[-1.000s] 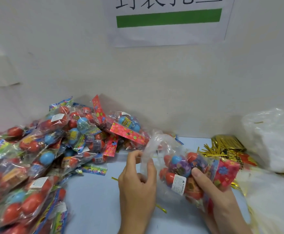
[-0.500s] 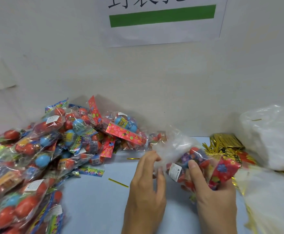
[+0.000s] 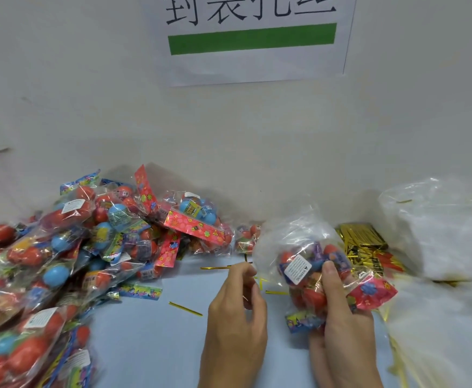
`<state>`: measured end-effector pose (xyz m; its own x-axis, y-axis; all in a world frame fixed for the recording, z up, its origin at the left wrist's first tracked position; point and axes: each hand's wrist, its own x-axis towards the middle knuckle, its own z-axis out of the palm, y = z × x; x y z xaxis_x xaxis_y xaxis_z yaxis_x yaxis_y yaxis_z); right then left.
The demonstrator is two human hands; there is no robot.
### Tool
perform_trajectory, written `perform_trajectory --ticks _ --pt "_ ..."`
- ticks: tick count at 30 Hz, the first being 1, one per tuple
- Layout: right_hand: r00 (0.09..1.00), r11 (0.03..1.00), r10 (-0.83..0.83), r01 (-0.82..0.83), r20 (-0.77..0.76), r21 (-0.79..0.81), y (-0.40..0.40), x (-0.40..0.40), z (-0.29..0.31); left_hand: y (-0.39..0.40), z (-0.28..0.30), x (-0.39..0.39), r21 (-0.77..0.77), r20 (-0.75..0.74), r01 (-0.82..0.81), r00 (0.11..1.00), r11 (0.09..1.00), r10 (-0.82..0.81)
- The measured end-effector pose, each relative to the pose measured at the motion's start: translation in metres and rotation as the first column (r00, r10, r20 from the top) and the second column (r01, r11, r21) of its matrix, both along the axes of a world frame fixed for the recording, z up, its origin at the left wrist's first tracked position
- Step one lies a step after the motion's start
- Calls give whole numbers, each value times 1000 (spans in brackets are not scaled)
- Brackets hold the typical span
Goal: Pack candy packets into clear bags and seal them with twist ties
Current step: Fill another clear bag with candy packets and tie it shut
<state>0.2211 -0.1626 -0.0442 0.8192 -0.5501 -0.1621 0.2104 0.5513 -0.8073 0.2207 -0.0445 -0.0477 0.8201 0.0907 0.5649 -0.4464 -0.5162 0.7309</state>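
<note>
- Far left: a heap of candy packets (image 3: 69, 247), red and blue balls in printed wrappers, lies piled on the pale blue worktop (image 3: 150, 340) and against the wall.
- Just right of the heap: a loose gold twist tie (image 3: 185, 308) lies flat on the worktop, apart from both hands; another gold tie (image 3: 215, 267) lies further back, near the left hand's fingertips.
- Centre: the left hand (image 3: 236, 312) is raised off the worktop, its fingers (image 3: 243, 273) curled together with the tips closed. Whether they pinch a tie or the edge of the bag cannot be told.
- Right of centre: the clear bag (image 3: 293, 242) with candy packets inside is held upright in the right hand (image 3: 344, 323). The thumb (image 3: 330, 278) presses the front of the bag beside a white label; the other fingers wrap behind and beneath it. The bag's mouth stands loose and ungathered above the fingers.
- Right: a bundle of gold twist ties (image 3: 361, 242) lies on the worktop behind the bag.
- Far right: a stack of clear bags (image 3: 442, 233) rests against the wall.
- Above: a paper sign (image 3: 254, 37) with a green bar is fixed to the wall.
</note>
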Motion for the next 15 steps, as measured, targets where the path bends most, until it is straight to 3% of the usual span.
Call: perform_trajectory --ticks 5,10,15 --pt "997 998 56 -55 60 -10 -4 0 1 -5 2 -2 -62 -38 12 999 998 -14" --pt "989 963 130 -109 70 -246 -6 0 -6 0 2 -1 -24 6 -41 999 999 41" --pt "998 977 -60 61 9 -203 -4 3 -14 -3 1 -1 -15 33 -14 999 1000 15"
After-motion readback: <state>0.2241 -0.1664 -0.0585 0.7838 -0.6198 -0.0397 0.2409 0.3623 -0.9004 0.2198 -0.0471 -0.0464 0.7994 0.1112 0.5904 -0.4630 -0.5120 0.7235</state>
